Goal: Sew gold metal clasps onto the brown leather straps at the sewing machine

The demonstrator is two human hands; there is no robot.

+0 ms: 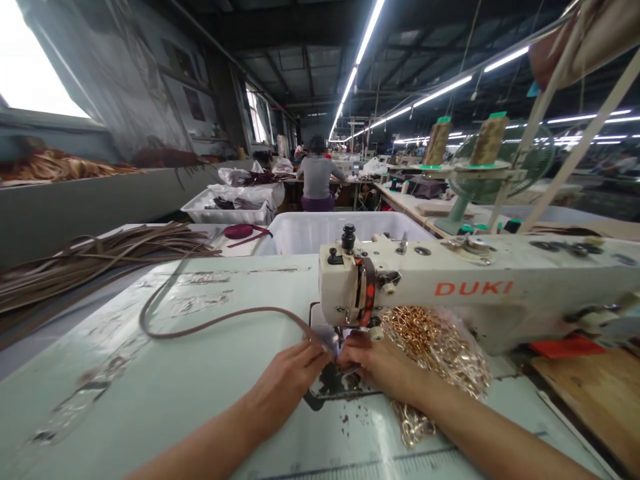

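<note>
A cream sewing machine [475, 283] stands across the pale green table. Just left of its needle, my left hand [295, 373] is closed on the end of a long brown leather strap [215, 322], which curves back over the table to the left. My right hand [367, 357] is at the needle area with its fingers bent and pressed together. Whatever lies in those fingers is hidden by the hand and the machine head. Behind my right forearm sits a clear plastic bag of gold metal clasps [435, 340], some spilling toward the front.
Many brown straps [100, 267] are heaped at the left. A purple strap roll [239, 231] lies beyond the table, near a white bin [345, 227]. Thread cones [490, 140] stand on a rack at the right. A wooden board [595, 400] lies at the right; a person [319, 177] sits farther off.
</note>
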